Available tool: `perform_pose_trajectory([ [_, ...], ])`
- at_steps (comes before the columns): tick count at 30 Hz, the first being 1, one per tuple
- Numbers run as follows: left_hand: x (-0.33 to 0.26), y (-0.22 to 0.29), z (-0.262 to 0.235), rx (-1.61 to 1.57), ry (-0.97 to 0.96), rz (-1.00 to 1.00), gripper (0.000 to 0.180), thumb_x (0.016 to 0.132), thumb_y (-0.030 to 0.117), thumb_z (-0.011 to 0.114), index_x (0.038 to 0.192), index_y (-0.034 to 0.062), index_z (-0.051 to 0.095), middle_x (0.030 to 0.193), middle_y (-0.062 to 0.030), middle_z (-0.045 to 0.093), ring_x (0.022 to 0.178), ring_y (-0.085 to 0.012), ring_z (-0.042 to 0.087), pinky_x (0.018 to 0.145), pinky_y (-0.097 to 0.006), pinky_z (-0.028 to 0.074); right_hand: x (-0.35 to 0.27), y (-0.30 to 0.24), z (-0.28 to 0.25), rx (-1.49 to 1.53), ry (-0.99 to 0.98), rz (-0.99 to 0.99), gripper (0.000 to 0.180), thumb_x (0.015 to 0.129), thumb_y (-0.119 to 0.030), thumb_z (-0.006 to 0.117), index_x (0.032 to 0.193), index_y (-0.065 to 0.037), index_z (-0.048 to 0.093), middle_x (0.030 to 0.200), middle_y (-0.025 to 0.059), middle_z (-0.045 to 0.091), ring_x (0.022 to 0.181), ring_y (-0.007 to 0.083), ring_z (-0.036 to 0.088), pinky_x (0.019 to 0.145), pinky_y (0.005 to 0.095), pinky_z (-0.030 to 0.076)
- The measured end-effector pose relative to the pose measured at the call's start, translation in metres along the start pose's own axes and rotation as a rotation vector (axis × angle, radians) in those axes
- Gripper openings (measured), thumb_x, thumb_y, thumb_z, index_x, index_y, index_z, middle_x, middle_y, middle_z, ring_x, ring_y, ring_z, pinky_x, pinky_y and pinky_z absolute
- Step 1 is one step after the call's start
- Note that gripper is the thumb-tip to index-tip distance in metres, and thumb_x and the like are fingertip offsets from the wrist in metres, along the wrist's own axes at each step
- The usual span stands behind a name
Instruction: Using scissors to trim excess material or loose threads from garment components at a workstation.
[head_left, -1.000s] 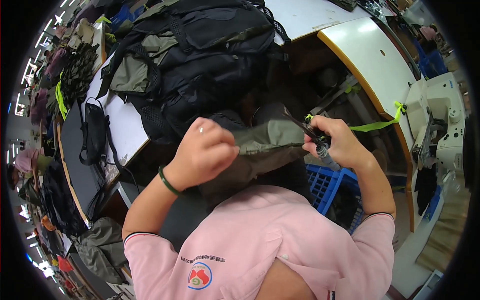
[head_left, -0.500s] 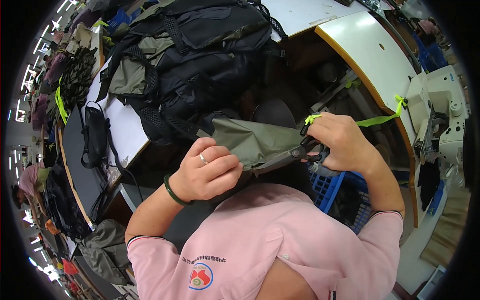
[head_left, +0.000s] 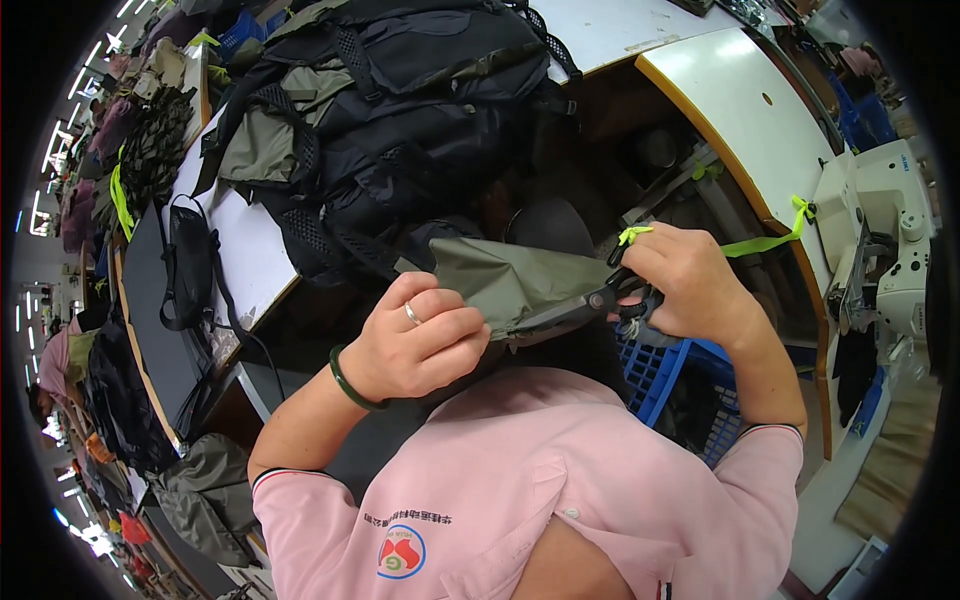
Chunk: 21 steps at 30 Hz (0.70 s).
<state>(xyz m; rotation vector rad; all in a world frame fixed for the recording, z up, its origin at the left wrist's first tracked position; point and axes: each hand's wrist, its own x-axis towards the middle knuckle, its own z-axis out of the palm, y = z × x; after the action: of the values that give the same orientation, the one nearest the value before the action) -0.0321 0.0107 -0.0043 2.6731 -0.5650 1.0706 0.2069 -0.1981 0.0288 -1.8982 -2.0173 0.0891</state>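
My left hand point(head_left: 418, 338) is closed on the near left edge of an olive-green fabric piece point(head_left: 515, 280), part of what hangs off the black backpack point(head_left: 420, 110). A pair of dark scissors point(head_left: 598, 300) is gripped in my right hand point(head_left: 688, 282), its blades pointing left along the fabric's lower edge. A neon-yellow ribbon is knotted point(head_left: 634, 235) at the scissors' handle. Whether the blades are fully closed I cannot make out. The backpack lies on the white table beyond my hands, its straps and mesh hanging over the edge.
At right stands a white sewing machine point(head_left: 890, 235) on a curved white tabletop point(head_left: 725, 110). A neon-yellow strap point(head_left: 765, 243) hangs tied at that table's edge. A blue plastic crate point(head_left: 650, 385) sits below my right forearm. Black straps and a pouch point(head_left: 190, 265) lie at left.
Both hands and the scissors have shifted very slightly to the right. My grip on fabric and scissors stays the same.
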Motion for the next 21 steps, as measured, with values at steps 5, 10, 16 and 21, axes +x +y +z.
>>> perform_pose_trajectory([
  [5, 0.001, 0.001, 0.000, -0.004, 0.002, 0.006, 0.016, 0.069, 0.002, 0.071, 0.080, 0.0089, 0.062, 0.089, -0.0030, 0.061, 0.076, -0.0179, 0.060, 0.073, -0.034, 0.048, -0.003, 0.005, -0.004, 0.010, 0.018, 0.001, 0.029, 0.063, -0.014, 0.080, 0.081, -0.004, 0.059, 0.078, 0.0102, 0.062, 0.076, 0.0311, 0.063, 0.064, 0.0390, 0.052],
  [10, 0.001, 0.003, -0.003, 0.005, 0.001, 0.030, 0.016, 0.068, 0.003, 0.071, 0.080, 0.0092, 0.062, 0.090, -0.0029, 0.060, 0.078, -0.0183, 0.060, 0.073, -0.034, 0.048, -0.007, 0.006, -0.006, 0.275, 0.109, 0.195, 0.035, 0.065, -0.017, 0.086, 0.084, -0.002, 0.061, 0.073, 0.0101, 0.060, 0.070, 0.0318, 0.061, 0.064, 0.0361, 0.049],
  [16, 0.006, 0.003, 0.001, -0.059, 0.000, 0.002, 0.018, 0.067, 0.001, 0.071, 0.079, 0.0088, 0.060, 0.092, -0.0033, 0.062, 0.077, -0.0195, 0.060, 0.072, -0.035, 0.047, 0.002, -0.012, 0.007, 0.506, 0.088, 0.102, 0.035, 0.068, -0.015, 0.085, 0.088, -0.002, 0.060, 0.082, 0.0127, 0.060, 0.075, 0.0302, 0.061, 0.068, 0.0375, 0.050],
  [21, 0.009, 0.000, 0.000, -0.398, -0.048, -0.263, 0.022, 0.065, -0.004, 0.072, 0.076, 0.0078, 0.057, 0.095, -0.0053, 0.065, 0.073, -0.0215, 0.057, 0.068, -0.034, 0.046, 0.005, -0.006, 0.003, 0.026, 0.247, -0.058, 0.027, 0.066, -0.010, 0.079, 0.084, -0.005, 0.060, 0.079, 0.0091, 0.060, 0.077, 0.0311, 0.062, 0.068, 0.0374, 0.053],
])
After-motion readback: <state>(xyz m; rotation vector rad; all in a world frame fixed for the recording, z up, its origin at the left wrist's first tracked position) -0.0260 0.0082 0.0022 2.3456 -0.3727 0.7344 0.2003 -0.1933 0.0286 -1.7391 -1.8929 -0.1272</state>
